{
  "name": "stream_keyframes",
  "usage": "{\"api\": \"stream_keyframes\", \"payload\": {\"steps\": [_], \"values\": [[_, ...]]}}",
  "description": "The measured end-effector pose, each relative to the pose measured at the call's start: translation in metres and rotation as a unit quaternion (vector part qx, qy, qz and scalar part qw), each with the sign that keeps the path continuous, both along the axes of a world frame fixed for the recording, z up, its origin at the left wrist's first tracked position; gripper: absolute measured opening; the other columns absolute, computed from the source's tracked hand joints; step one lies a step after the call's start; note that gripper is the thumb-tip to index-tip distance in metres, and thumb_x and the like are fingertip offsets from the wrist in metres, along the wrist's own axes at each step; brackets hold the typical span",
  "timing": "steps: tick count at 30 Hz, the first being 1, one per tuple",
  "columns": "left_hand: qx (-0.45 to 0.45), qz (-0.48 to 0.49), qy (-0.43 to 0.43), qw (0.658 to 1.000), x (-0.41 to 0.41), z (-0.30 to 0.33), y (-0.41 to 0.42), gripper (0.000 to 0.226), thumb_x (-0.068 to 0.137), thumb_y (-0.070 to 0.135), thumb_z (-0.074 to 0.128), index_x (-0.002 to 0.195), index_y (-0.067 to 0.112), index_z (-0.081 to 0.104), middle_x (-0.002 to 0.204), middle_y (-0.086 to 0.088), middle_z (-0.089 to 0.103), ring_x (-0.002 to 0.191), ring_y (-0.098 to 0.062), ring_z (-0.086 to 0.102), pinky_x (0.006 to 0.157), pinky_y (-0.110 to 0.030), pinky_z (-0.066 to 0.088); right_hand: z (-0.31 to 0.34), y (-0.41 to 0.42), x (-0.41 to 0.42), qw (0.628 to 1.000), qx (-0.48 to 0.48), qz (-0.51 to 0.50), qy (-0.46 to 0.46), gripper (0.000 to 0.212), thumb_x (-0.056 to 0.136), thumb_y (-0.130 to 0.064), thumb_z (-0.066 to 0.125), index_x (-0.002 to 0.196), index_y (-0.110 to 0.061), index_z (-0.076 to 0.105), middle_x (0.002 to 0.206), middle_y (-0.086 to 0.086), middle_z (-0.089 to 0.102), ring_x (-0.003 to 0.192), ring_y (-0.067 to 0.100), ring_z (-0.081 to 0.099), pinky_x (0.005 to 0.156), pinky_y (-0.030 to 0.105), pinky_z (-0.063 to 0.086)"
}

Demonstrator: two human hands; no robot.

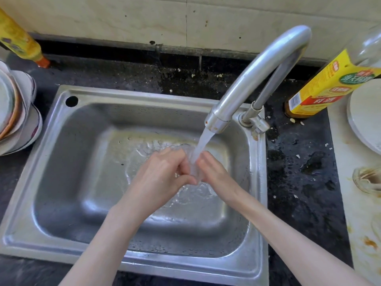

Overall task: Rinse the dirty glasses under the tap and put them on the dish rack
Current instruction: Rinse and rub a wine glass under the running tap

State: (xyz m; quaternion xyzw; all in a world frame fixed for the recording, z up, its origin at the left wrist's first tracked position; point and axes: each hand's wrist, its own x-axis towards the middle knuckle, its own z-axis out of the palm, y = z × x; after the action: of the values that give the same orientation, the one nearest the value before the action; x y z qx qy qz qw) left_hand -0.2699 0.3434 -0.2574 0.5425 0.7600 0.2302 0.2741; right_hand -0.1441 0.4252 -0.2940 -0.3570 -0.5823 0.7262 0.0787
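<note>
Both hands [162, 172] hold glass [193, 170] upright under tap [257, 73].

The glass [193, 168] blurs into the water between both hands; at three o'clock, a plate [365, 120] is cut off.

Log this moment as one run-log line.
step: rinsing | left hand + right hand: hold glass | tap: running | sink: wet

We see a yellow bottle [19, 41] lying tilted at the far left of the dark bench [299, 182], above stacked bowls [16, 112]. At right, a yellow-labelled bottle [329, 85] leans beside a white plate [362, 116] on a stained board [354, 203].
</note>
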Motion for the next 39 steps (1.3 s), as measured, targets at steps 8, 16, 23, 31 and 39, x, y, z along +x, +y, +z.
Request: {"api": "stream_keyframes", "payload": {"steps": [8, 16, 23, 31, 39], "values": [[0.076, -0.142, 0.007, 0.987, -0.009, -0.006, -0.002, 0.032, 0.063, 0.055, 0.061, 0.062, 0.022, 0.062, 0.065, 0.02, 0.049, 0.077, 0.002, 0.047, 0.086, -0.009, 0.028, -0.005, 0.008, 0.004, 0.976, -0.202, 0.068, -0.047, 0.066, 0.086, -0.071, 0.013, 0.056, -0.02, 0.044, 0.039, -0.005, 0.03, 0.032, 0.007, 0.019, 0.036, 0.019, 0.011], [0.136, 0.094, -0.126, 0.978, 0.002, -0.023, -0.003, 0.03, 0.07, 0.058, 0.061, 0.065, 0.034, 0.043, 0.074, 0.014, 0.05, 0.079, 0.001, 0.043, 0.074, -0.009, 0.033, 0.007, -0.005, 0.0, 0.996, -0.058, 0.058, -0.025, 0.047, 0.093, -0.049, 0.02, 0.107, -0.021, 0.056, 0.059, -0.022, 0.049, 0.043, -0.006, 0.044, 0.048, 0.008, 0.034], [0.113, 0.21, -0.346, 0.908, 0.024, -0.021, 0.008, 0.033, 0.076, 0.045, 0.064, 0.09, 0.022, 0.046, 0.091, 0.017, 0.057, 0.084, 0.003, 0.055, 0.074, -0.013, 0.042, 0.003, -0.008, 0.0, 0.968, -0.242, 0.053, -0.028, 0.081, 0.084, -0.071, 0.001, 0.07, -0.011, 0.053, 0.041, -0.003, 0.024, 0.036, 0.009, 0.017, 0.038, 0.018, 0.017], [0.021, 0.282, -0.463, 0.84, 0.024, -0.033, 0.014, 0.058, 0.064, 0.055, 0.067, 0.111, 0.023, 0.058, 0.083, -0.004, 0.07, 0.068, -0.018, 0.067, 0.055, -0.026, 0.047, -0.009, -0.008, 0.013, 0.978, -0.199, 0.07, 0.005, 0.079, 0.09, -0.066, 0.005, 0.12, -0.015, 0.057, 0.073, 0.018, 0.049, 0.046, 0.011, 0.043, 0.053, 0.025, 0.042], [0.066, 0.348, -0.512, 0.783, 0.019, -0.033, 0.014, 0.05, 0.067, 0.05, 0.074, 0.09, 0.009, 0.059, 0.078, -0.007, 0.063, 0.066, -0.02, 0.058, 0.064, -0.033, 0.042, 0.001, -0.016, 0.031, 0.99, -0.07, 0.103, -0.059, 0.018, 0.098, -0.017, 0.045, 0.086, -0.013, 0.058, 0.068, 0.004, 0.054, 0.062, 0.0, 0.057, 0.064, 0.015, 0.05]]}}
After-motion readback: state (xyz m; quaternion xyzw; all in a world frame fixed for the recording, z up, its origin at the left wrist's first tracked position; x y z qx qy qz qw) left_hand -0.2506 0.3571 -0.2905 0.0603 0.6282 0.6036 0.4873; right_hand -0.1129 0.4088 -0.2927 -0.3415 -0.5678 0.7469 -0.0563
